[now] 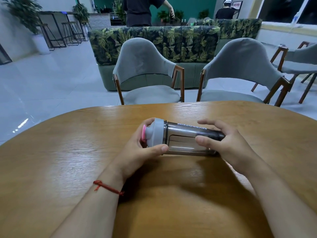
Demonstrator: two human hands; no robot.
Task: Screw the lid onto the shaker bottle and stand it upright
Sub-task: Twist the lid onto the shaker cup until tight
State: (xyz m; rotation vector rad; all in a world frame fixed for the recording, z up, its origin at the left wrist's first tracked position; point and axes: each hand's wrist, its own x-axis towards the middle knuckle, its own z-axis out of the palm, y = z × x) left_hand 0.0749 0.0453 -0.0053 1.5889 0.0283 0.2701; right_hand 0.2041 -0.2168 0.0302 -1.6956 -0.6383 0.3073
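Head view: you had the shaker bottle [188, 139] lying on its side across the middle of the wooden table [68, 152], held just above the top, its base pointing toward 3 o'clock. The grey lid [157, 133] sat on the bottle's mouth at the 9 o'clock end, pink cap [143, 133] facing outward. Your left hand [137, 152] was curled around that lid, thumb pressed along its lower edge. Your right hand [226, 143] cupped the bottle's base end, thumb on the clear wall, fingers [208, 123] partly spread above it. A red string [108, 188] circled your left wrist. 2 grey chairs [145, 69] stood at 12 o'clock.
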